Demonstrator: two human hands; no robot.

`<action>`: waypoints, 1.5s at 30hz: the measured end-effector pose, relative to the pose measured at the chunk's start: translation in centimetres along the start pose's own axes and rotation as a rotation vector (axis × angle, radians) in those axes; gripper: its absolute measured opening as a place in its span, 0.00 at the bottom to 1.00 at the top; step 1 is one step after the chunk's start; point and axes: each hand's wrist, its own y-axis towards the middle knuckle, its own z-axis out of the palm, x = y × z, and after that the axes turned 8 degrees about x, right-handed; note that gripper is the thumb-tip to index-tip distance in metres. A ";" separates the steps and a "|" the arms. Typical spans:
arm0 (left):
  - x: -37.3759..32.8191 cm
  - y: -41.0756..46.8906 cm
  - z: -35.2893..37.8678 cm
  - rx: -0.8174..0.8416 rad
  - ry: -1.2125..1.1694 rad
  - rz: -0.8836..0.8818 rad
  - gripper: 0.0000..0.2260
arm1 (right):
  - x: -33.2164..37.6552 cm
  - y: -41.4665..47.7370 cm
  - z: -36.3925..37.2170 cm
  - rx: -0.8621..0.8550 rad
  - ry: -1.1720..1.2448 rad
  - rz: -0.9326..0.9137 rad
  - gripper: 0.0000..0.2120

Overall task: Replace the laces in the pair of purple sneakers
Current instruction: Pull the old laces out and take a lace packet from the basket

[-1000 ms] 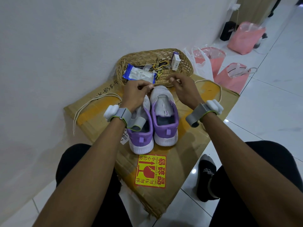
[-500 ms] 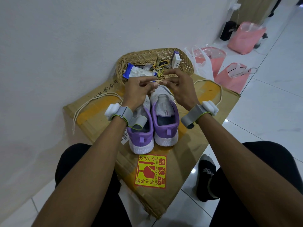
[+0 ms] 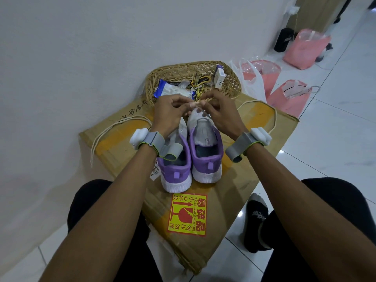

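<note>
Where left hand (image 3: pixel 168 113) and right hand (image 3: pixel 221 116) pinch, fingers (image 3: pixel 185 105) mostly hide lace (image 3: pixel 196 103).

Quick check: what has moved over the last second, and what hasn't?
The left hand and right hand, apart a second ago, drew together over the toe of the right-side sneaker. Their fingertips now nearly meet, both pinching the lace between them. Nothing was let go. The left-side sneaker, the loose lace on the cardboard and the basket stayed put.
</note>
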 end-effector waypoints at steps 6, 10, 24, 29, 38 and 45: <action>-0.5 1.1 -3.2 -0.232 -0.151 -0.022 0.04 | 1.5 0.4 -1.7 -0.050 -0.043 0.038 0.25; -0.6 1.7 -6.4 -0.383 -0.090 -0.082 0.03 | 5.0 1.6 -3.1 -0.040 0.052 0.063 0.24; -16.2 -2.1 -10.3 0.345 0.340 -0.037 0.24 | 20.8 5.7 -4.6 0.056 -0.186 -0.091 0.21; -17.7 -2.8 -11.7 0.160 0.370 0.046 0.12 | 23.4 5.9 -4.8 0.060 -0.177 -0.111 0.21; -17.8 -2.4 -15.3 0.086 0.724 -0.109 0.26 | 27.2 6.7 -3.2 0.123 -0.114 -0.131 0.22; -18.4 -3.1 -16.7 -0.164 0.380 0.060 0.16 | 28.5 6.8 -1.5 0.163 -0.058 -0.115 0.22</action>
